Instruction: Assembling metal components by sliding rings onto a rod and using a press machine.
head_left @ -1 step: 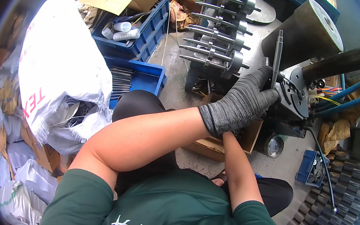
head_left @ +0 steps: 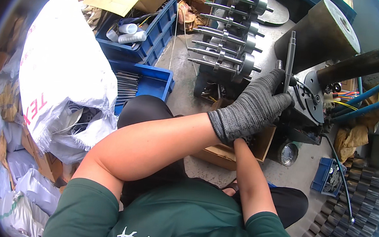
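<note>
I see the big white woven sack [head_left: 63,70] slumped at my left, beside the blue plastic crates [head_left: 157,17], one holding white tubes and one holding thin steel rods. Ahead stands a rack of grey steel shafts [head_left: 228,33] laid in rows, and to its right the dark machine head with a large cylindrical drum [head_left: 320,33]. Below it sits an open brown cardboard box [head_left: 223,153] on the concrete floor.

My left hand [head_left: 254,107], in a grey knitted glove, reaches across to the machine, its fingers curled shut around the lower part of a slim grey metal shaft [head_left: 290,60] that stands upright against the black round fixture [head_left: 312,98].

My right hand is hidden beneath the left forearm, down at the box; I cannot tell whether it grips anything.
</note>
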The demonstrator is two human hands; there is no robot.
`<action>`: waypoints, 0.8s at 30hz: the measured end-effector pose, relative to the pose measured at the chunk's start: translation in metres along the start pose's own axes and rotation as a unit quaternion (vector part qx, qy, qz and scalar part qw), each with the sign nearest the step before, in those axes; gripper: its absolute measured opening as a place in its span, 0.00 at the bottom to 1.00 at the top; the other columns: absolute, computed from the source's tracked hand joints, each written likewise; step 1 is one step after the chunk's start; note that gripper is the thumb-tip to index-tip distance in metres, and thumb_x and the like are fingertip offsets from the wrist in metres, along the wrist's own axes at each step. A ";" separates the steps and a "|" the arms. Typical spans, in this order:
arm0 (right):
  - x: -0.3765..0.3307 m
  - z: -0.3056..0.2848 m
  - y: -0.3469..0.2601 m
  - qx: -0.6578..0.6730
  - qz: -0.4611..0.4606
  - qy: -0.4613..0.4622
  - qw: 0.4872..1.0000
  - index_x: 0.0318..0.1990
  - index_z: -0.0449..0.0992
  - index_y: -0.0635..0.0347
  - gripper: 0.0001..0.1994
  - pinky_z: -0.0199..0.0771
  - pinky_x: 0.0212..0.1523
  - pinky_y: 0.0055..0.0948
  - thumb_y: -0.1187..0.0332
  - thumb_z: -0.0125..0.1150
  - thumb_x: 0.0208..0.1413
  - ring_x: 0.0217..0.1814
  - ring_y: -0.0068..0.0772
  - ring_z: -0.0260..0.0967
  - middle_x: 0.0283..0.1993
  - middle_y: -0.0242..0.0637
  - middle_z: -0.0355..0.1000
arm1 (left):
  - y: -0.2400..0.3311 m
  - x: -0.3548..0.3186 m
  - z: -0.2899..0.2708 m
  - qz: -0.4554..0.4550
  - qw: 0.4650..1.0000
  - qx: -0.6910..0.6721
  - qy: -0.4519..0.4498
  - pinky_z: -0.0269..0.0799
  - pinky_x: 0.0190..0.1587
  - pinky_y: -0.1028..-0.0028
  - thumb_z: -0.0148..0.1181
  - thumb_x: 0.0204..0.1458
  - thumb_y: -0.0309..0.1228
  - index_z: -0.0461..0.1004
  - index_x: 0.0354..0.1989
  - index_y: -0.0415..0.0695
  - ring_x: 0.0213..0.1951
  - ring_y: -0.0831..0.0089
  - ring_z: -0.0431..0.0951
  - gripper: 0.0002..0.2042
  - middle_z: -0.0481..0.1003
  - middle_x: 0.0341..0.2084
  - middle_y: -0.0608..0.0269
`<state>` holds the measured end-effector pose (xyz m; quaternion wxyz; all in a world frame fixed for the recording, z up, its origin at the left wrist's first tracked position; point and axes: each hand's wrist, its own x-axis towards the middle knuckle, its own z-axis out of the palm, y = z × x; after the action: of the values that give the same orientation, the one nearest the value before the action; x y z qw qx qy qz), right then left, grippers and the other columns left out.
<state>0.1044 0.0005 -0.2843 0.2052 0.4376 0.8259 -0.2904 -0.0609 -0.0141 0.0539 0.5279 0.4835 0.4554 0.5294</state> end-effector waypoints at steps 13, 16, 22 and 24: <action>-0.061 -0.056 -0.026 0.060 0.029 0.021 0.998 0.77 0.50 0.58 0.37 0.37 0.81 0.43 0.46 0.49 0.68 0.83 0.42 0.40 0.80 0.46 0.46 | 0.002 -0.005 0.005 -0.018 1.000 0.007 -0.006 0.77 0.46 0.69 0.58 0.60 0.33 0.69 0.56 0.36 0.40 0.70 0.79 0.19 0.78 0.39 0.54; -0.094 -0.077 -0.047 0.090 0.037 0.041 0.994 0.76 0.50 0.58 0.37 0.38 0.81 0.43 0.47 0.49 0.68 0.83 0.42 0.41 0.80 0.47 0.46 | 0.009 -0.006 0.007 -0.041 0.999 0.028 -0.017 0.78 0.45 0.69 0.59 0.59 0.34 0.69 0.55 0.35 0.39 0.69 0.79 0.20 0.78 0.38 0.52; -0.138 -0.111 -0.067 0.145 0.033 0.087 0.985 0.76 0.51 0.59 0.36 0.40 0.80 0.44 0.48 0.50 0.68 0.82 0.43 0.43 0.79 0.47 0.47 | -0.015 -0.002 0.018 0.018 0.997 0.076 0.011 0.78 0.46 0.68 0.61 0.57 0.34 0.69 0.56 0.34 0.41 0.65 0.81 0.22 0.79 0.39 0.47; -0.143 -0.122 -0.079 0.168 0.012 0.101 0.981 0.76 0.51 0.59 0.36 0.41 0.80 0.44 0.49 0.50 0.68 0.82 0.43 0.43 0.79 0.47 0.48 | -0.029 -0.001 0.019 0.025 0.992 0.118 0.034 0.79 0.47 0.67 0.61 0.56 0.32 0.69 0.57 0.33 0.41 0.63 0.81 0.22 0.79 0.39 0.46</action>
<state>0.1034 -0.0408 -0.0844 0.0480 0.5025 0.7767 -0.3767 -0.0387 -0.0144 0.0269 0.4378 0.5350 0.5205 0.5012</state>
